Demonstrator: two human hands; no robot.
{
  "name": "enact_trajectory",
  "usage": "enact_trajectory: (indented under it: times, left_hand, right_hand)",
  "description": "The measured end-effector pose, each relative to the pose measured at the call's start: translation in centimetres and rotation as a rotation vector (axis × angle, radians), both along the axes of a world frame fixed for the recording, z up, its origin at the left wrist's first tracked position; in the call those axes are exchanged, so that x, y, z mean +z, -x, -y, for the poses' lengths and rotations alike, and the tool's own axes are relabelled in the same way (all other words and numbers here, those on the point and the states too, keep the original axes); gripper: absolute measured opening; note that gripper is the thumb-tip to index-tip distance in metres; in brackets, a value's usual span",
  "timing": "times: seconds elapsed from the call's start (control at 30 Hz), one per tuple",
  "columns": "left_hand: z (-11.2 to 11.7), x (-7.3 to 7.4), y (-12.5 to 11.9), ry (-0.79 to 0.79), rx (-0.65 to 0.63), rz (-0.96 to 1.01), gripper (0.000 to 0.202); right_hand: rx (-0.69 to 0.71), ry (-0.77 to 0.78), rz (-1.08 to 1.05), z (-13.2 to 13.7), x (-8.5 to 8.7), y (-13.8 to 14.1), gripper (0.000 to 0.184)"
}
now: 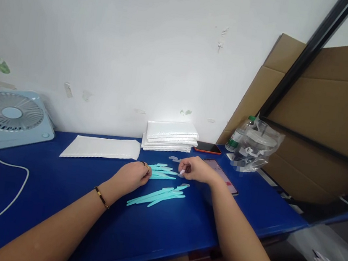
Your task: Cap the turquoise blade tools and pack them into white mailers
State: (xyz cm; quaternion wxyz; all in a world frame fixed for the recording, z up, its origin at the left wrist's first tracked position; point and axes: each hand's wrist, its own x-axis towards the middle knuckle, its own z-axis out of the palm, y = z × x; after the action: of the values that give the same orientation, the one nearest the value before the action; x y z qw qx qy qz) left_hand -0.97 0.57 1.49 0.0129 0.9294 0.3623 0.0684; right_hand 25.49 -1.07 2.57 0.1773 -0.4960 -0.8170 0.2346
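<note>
Slim turquoise sticks that look like eyebrow razors lie in two loose groups on the blue table. My left hand [133, 175] is closed at the left ends of the upper group of razors [163, 172], its fingers curled over the handles. Just right of those razors' tips, my right hand [195, 169] is pinched on a small, pale, clear-looking piece, perhaps a blade cap. Beyond its fingertips lie several clear caps [175, 159]. Nearer to me rests the lower group of razors [161, 196], touched by neither hand; one has a clear cap [185, 185] at its tip.
White padded envelopes are stacked [170, 136] by the wall, with a single envelope [104, 147] to their left. A fan [11, 114] stands at far left, its cable [25, 180] crossing the table. Two phones [207, 147], a bottle [235, 139] and a bagged container [256, 147] are right.
</note>
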Motion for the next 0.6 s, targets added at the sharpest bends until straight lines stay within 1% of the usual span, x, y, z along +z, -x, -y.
enact_trajectory:
  times: [0.2,0.33,0.43,0.5,0.6]
  left_hand:
    - [0.0,-0.2,0.0,-0.003,-0.006,0.006,0.020]
    - [0.0,-0.2,-0.3,0.005,-0.015,0.000,0.019]
    - [-0.2,-0.3,-0.4,0.003,0.015,-0.008,0.023]
    - [-0.4,-0.3,-0.3,0.019,0.046,0.025,0.023]
    - [-0.3,-0.3,0.1,0.077,0.076,0.172,0.019]
  right_hand:
    - [0.023,0.049,-0.029,-0.1,-0.4,0.4,0.019]
    - [0.056,0.026,-0.071,-0.2,-0.8,1.6,0.018]
    - [0.054,-0.016,-0.090,-0.3,-0.9,2.4,0.016]
    - [0.018,-0.060,-0.090,-0.4,-0.8,2.4,0.016]
    - [-0.026,-0.105,-0.066,-0.2,-0.2,1.1,0.016]
